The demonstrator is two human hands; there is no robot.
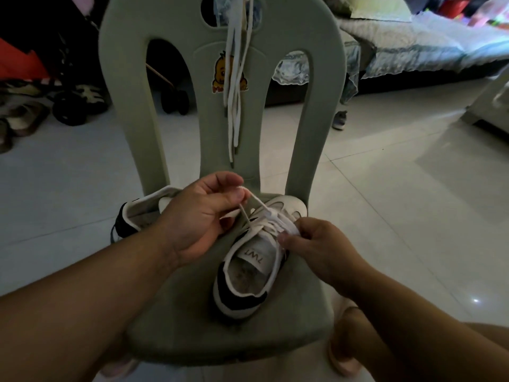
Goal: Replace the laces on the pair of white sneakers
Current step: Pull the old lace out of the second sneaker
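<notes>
The left hand (198, 216) has thumb and forefinger clamped on a white lace (257, 203), lifting it up and away from the eyelets, likely so the strand stays taut and runs free. The right hand (319, 244) has its fingertips closed on the laced front of the near sneaker (254, 257), at the shoe's right eyelet row. That is probably to steady the shoe against the pull. Whether the lace is being drawn out or fed in cannot be told.

That sneaker, white with a dark heel band, lies in the middle of the chair seat (192, 326), heel toward the person and toe toward the back edge. The second sneaker (140, 212) sits at the seat's left edge, partly hidden behind the left hand; no lace is visible on the part that shows.

More white laces (234, 111) hang from a hole at the top of the chair back, probably kept there to stay untangled and within reach. A duck sticker (222, 71) sits beside them.

The pale green plastic chair stands on a glossy tiled floor (399, 202). A bed with a quilted cover (413, 42) lies beyond on the right, and a stroller (71, 106) on the left.
</notes>
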